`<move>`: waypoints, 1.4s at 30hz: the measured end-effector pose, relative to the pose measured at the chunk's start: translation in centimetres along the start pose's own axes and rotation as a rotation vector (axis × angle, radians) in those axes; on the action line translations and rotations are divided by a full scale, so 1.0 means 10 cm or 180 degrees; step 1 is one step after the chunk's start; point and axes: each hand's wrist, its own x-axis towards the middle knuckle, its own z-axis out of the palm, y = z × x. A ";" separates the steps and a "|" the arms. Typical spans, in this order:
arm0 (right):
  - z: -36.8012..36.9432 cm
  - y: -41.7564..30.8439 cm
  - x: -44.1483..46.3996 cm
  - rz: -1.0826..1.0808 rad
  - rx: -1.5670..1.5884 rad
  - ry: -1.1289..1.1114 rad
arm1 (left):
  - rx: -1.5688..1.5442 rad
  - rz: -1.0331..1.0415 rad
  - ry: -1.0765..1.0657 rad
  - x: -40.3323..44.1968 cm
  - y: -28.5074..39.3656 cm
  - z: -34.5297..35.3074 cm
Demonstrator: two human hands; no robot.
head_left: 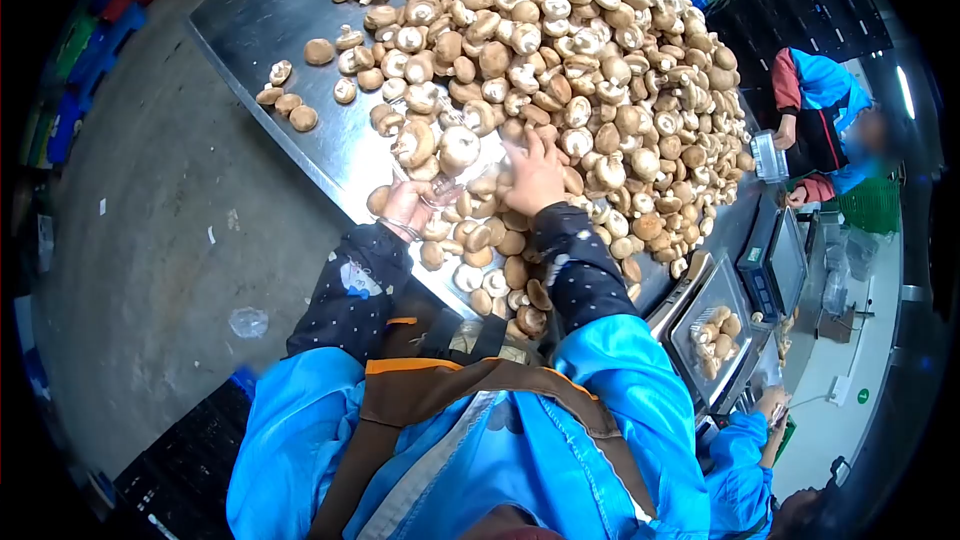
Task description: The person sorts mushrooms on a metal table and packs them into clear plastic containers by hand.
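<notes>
My left hand (408,208) is at the near edge of the metal table, its fingers closed on the side of a clear plastic tray (446,188). Several brown mushrooms lie in and around this tray, among them a large pale one (459,150); glare blurs the tray's outline. My right hand (535,175) rests on the mushrooms just right of the tray, palm down with its fingers spread. Whether a mushroom is under that palm is hidden. The big mushroom pile (600,70) rises beyond both hands.
Loose mushrooms (303,118) lie near the table's left edge (270,130). At right, a filled tray (716,335) sits on a scale, with another scale (772,258) beyond. Two co-workers in blue (835,85) stand on the right. Crates (80,70) line the far left floor.
</notes>
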 end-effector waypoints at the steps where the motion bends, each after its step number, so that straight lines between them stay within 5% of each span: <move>1: -0.03 -0.10 -0.04 0.0068 -0.0264 -0.0093 | 0.0123 0.0142 0.0123 -0.08 0.02 0.09; 4: -0.08 -0.01 0.00 0.0215 -0.0348 -0.0492 | 0.0075 0.0098 -0.0253 -0.06 0.00 -0.04; 7: -0.20 0.14 -0.12 -0.0089 0.0141 -0.0166 | 0.0005 0.0058 -0.0074 -0.16 -0.02 0.04; 9: -0.15 0.31 -0.18 0.0316 0.0563 0.0459 | 0.0170 -0.0146 -0.0126 -0.21 -0.07 0.03; 13: -0.74 0.03 -0.28 -0.0186 0.2369 0.1069 | 0.0270 -0.0093 -0.0106 -0.42 -0.18 0.47; 17: -1.09 -0.22 -0.34 -0.1086 0.1340 0.0674 | 0.0291 -0.0635 -0.0632 -0.38 -0.33 0.60; 22: -0.87 0.22 -0.45 0.0108 0.3135 0.0678 | 0.0440 -0.0357 -0.0565 -0.45 -0.55 0.90; 26: -0.78 0.41 -0.58 -0.0150 0.2504 0.1046 | -0.0149 -0.1002 -0.0594 -0.28 -0.81 0.77; 30: -0.90 0.61 -0.75 0.0768 0.4293 0.1107 | -0.0013 -0.1111 -0.0594 -0.22 -1.05 0.75; 33: -0.94 0.86 -0.99 0.1009 0.4178 0.1489 | 0.0103 -0.0928 -0.0753 -0.25 -1.15 0.98; 34: -0.97 0.96 -1.04 0.1473 0.3705 0.1555 | 0.0097 -0.0894 -0.0869 -0.24 -1.20 1.00; 35: -0.87 1.17 -1.14 0.1404 0.1469 0.1810 | 0.0099 -0.0857 -0.0976 -0.23 -1.25 1.02; 37: -1.05 1.14 -1.34 0.1500 0.0987 0.2012 | 0.0203 -0.0846 -0.1008 -0.23 -1.33 1.07; 39: -1.12 1.04 -1.55 0.1266 0.2404 0.1703 | 0.0255 -0.0886 -0.0947 -0.27 -1.42 1.17; 42: -1.01 0.81 -1.72 0.0547 0.1681 0.1735 | -0.0032 -0.1158 -0.0821 -0.23 -1.67 1.12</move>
